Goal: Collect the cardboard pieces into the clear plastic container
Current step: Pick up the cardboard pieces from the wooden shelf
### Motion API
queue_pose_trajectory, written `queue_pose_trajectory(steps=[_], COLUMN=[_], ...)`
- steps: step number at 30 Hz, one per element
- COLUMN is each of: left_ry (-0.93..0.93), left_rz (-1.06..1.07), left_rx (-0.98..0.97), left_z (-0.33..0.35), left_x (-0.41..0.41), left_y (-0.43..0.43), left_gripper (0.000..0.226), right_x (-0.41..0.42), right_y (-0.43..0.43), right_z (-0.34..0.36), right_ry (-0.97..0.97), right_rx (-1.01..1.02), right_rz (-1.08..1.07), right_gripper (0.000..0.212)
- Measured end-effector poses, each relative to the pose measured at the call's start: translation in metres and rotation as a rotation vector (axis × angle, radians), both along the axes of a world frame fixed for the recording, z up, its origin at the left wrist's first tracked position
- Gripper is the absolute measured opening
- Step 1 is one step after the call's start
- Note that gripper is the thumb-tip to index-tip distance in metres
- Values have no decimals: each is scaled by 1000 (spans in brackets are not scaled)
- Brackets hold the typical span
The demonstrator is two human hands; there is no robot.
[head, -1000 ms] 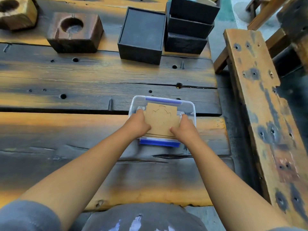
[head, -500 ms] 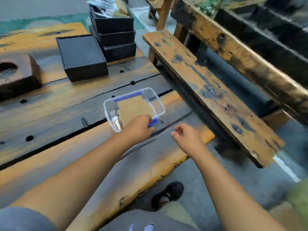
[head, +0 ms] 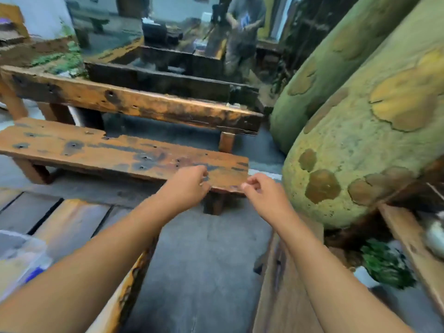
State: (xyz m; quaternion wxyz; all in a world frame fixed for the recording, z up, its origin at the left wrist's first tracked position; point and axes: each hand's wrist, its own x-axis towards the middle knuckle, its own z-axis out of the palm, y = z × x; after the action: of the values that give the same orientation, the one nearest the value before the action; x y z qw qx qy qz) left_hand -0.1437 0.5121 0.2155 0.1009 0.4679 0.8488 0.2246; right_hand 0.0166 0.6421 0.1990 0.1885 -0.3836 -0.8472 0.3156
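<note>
The clear plastic container [head: 19,258] with its blue clip shows only as a blur at the far left edge, on the wooden table [head: 72,219]; tan cardboard is faintly visible inside it. My left hand [head: 186,186] and my right hand [head: 262,195] are raised in front of me, well to the right of the container, over the gap beside the table. Both hands hold nothing, and their fingers are loosely curled. The near end of a wooden bench [head: 120,155] lies just beyond them.
A second heavy wooden beam [head: 144,104] runs behind the bench. Large green and yellow rounded sculptures [head: 360,131] fill the right side. A wooden plank [head: 283,284] lies low at the right, grey floor [head: 204,260] between. A person [head: 242,32] stands far back.
The view has swung right, away from the table. My left hand has left the cardboard in the container, and both hands have moved away toward the bench end.
</note>
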Motion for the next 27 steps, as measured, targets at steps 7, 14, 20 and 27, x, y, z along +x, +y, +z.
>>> queue_pose_trajectory(steps=[7,14,20,27], left_ry=[44,67,21,-60], left_rz=[-519,-1037,-1348,-1546], left_rx=[96,153,244,349], left_z=[44,75,110,166], left_x=[151,335,458,543], left_y=[178,273,317,358], left_gripper=[32,31,33,31], right_x=[184,355,452,519], right_y=[81,91,87,95], right_z=[45,70,103,151], right_ry=[57,40,10,-60], right_rx=[101,169,217,316], right_rz=[-456,-915,-1219,-1441], right_gripper=[24,24,22,25])
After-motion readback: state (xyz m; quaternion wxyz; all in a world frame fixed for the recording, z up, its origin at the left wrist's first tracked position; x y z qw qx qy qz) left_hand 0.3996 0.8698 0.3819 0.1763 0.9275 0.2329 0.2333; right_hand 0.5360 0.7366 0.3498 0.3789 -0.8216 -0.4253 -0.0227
